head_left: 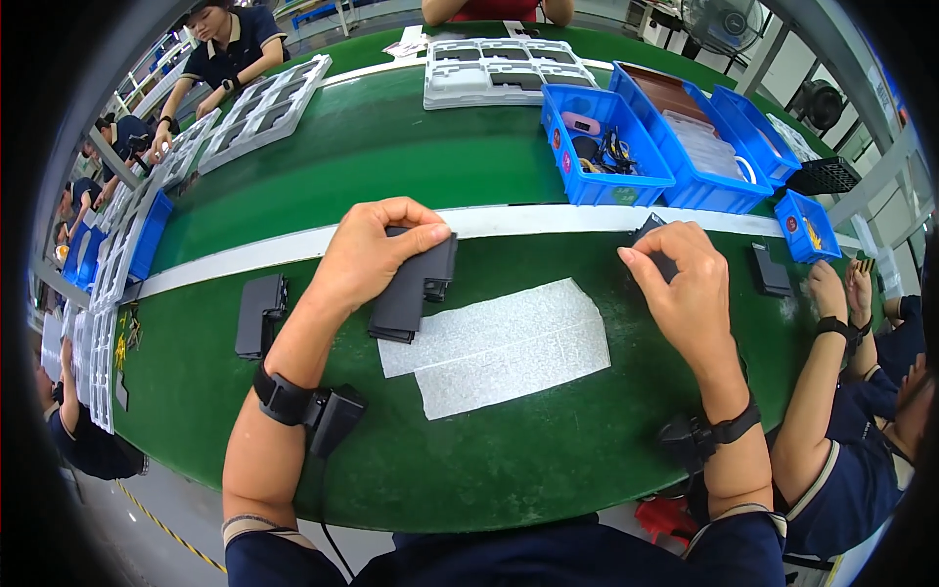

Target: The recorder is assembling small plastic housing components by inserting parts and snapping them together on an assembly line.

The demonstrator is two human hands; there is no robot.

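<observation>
My left hand (377, 249) is closed on the upper end of a stack of dark, flat, notched pieces (399, 305). The lower end of that stack overlaps the left part of a whitish textured sheet (509, 342) lying on the green table. To the right, my right hand (685, 279) has thumb and fingers bent in a pinch at another dark flat piece (649, 227), partly hidden behind the fingers. A second stack of dark notched pieces (258, 315) lies left of my left forearm. Both wrists carry black straps with small black devices.
Blue bins (611, 188) holding cables and small items stand at the back right. White moulded trays (460, 93) lie at the far side and left. A white strip (528, 221) crosses the table. Co-workers sit left and right; a dark piece (771, 270) lies by the right one's hands.
</observation>
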